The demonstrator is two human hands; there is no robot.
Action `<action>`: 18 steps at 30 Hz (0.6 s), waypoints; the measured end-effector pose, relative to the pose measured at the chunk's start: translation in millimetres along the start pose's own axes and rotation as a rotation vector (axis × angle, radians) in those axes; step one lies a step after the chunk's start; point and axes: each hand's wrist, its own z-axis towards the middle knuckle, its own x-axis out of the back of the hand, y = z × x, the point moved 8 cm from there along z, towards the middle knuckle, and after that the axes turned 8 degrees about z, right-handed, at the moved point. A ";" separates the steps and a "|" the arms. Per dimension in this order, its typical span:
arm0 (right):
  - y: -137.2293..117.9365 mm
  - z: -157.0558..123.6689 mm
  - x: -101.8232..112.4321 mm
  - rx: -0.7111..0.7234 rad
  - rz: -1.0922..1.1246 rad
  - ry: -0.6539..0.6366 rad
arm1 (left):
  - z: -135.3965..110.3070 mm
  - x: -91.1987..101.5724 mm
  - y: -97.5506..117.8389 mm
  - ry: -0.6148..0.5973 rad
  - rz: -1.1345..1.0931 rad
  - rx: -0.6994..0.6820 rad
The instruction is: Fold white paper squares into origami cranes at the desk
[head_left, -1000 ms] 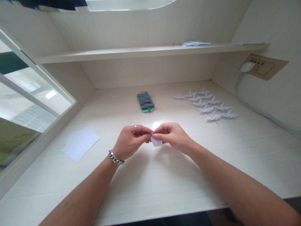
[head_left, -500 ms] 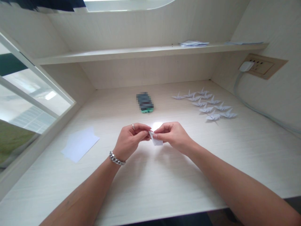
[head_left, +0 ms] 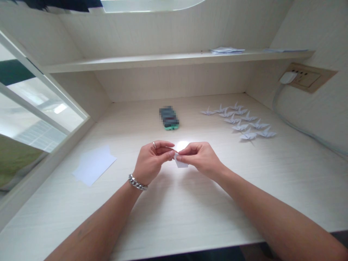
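A small folded piece of white paper is held just above the desk, between my two hands. My left hand, with a ring and a chain bracelet, pinches its left edge between thumb and fingers. My right hand grips its upper right part, thumb on the near side. The fingers cover much of the upper paper, so its folds there are hidden. Several white paper cranes stand grouped on the desk to the right, beyond my right hand. Flat white paper sheets lie to the left of my left hand.
A phone-like object, blurred out with a green end, lies behind my hands. Stacked papers rest on the shelf. A white plug sits in the wall socket, its cable trailing along the desk's right side.
My left thumb and fingers have shifted slightly at the paper's upper left edge, and less of the paper shows. The whole view has moved a little.
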 end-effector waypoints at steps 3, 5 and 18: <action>-1.4 0.5 3.7 0.018 -0.007 0.039 | 0.2 0.0 0.6 -0.011 -0.042 -0.005; -3.8 0.7 5.5 0.041 -0.022 0.058 | 0.2 -0.5 1.3 -0.025 -0.058 -0.011; -3.6 -0.5 0.3 0.063 -0.049 0.024 | 1.2 2.5 -5.0 0.021 -0.050 0.002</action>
